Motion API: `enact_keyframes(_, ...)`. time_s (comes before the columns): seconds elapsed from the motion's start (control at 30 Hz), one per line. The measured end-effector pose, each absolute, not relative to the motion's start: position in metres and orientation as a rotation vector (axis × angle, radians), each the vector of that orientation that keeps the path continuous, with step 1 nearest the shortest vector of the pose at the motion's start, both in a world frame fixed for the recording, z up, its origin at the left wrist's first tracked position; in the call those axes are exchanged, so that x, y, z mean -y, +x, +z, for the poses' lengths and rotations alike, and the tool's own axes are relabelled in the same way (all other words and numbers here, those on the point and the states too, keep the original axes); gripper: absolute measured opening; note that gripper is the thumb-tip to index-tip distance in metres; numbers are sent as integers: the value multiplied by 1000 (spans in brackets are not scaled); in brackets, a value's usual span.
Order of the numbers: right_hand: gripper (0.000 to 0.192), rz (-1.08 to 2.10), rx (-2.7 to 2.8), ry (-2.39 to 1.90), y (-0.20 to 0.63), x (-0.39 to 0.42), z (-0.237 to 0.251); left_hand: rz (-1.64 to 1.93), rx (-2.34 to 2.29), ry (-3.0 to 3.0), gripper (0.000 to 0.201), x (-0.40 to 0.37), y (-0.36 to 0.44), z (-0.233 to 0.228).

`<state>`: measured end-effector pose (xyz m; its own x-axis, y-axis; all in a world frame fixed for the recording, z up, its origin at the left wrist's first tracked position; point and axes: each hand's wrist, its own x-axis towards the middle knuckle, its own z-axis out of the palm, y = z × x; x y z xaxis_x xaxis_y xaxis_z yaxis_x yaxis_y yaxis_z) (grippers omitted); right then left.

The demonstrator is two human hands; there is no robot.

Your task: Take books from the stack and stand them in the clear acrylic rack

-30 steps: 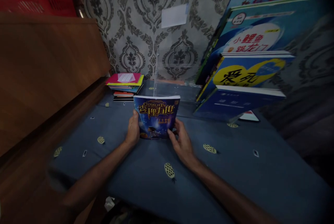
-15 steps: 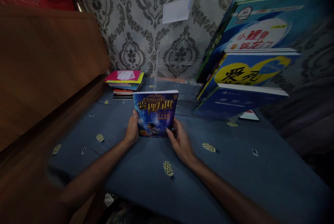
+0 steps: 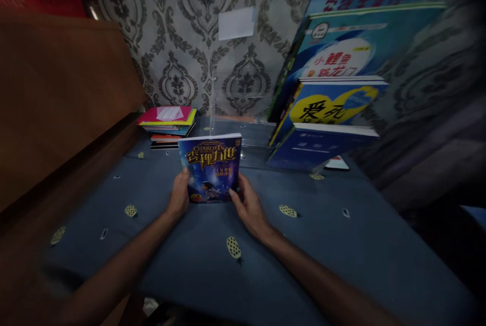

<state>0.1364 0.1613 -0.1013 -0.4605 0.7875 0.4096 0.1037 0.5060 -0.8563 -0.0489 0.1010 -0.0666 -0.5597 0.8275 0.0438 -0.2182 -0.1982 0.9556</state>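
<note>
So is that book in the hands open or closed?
Closed. The book shows its whole front cover, left hand and right hand gripping its bottom corners.

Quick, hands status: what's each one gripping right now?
Left hand: closed on the left edge of the dark blue paperback book with gold title lettering.
Right hand: closed on the same book's lower right edge.

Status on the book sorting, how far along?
Done: several large blue books already lean upright at the right. In hand: left hand and right hand grip a dark blue paperback with gold lettering above the blue cloth. Left: a flat stack of colourful books by the wall.
</note>
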Motion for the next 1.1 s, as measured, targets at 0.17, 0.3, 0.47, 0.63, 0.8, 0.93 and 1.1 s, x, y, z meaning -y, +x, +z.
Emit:
enact_keyframes(0.17, 47, 982, 1913, -720, 139, -159, -94, 1846, -1330, 787, 58, -96, -44, -57)
enact_keyframes(0.3, 48, 992, 1931, -728, 140, -157, -89, 1768, -1418, 780, 61, -94, -43, -49)
enact_keyframes(0.47, 47, 994, 1914, -715, 141, -156, -88, 1741, -1441, 803, 63, -93, -41, -48)
enact_keyframes(0.63, 46, 1030, 1880, -724, 144, -153, -85, 1750, -1457, 804, 54, -91, -43, -56)
enact_keyframes(0.8, 48, 961, 1831, -743, 154, -157, -86, 1710, -1468, 863, 59, -94, -34, -56)
enact_keyframes(0.93, 45, 894, 1837, -787, 172, -164, -88, 1579, -1508, 952, 64, -100, -17, -49)
enact_keyframes(1.1, 43, 827, 1817, -831, 200, -173, -89, 1524, -1537, 1150, 53, -115, 1, -51)
